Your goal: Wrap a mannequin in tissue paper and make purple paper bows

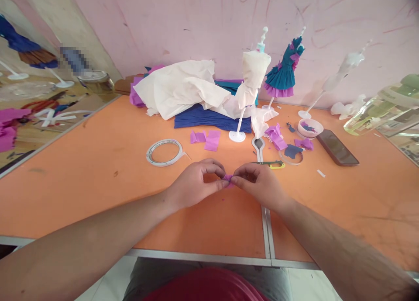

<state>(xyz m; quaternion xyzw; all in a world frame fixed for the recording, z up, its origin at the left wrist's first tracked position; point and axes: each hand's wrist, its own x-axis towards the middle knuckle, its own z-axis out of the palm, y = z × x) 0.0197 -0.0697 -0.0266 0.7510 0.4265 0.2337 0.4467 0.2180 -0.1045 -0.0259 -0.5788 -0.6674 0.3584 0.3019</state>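
Observation:
My left hand (193, 185) and my right hand (258, 185) meet over the orange table (98, 178), a little in front of me. Both pinch one small piece of purple crepe paper (228, 179) between thumb and fingertips. Just beyond my right hand lie yellow-handled snips (273, 164). A roll of white tape (164, 152) lies past my left hand. Two loose purple paper pieces (206, 138) sit further back.
A small mannequin in a white paper dress (250, 80) stands mid-table, one in a teal and purple dress (284, 71) behind it. Heaped white, blue and purple paper (183, 89), a small bowl (310, 128), a phone (337, 147), a clear bottle (382, 104) and a mirror (39, 100) at left.

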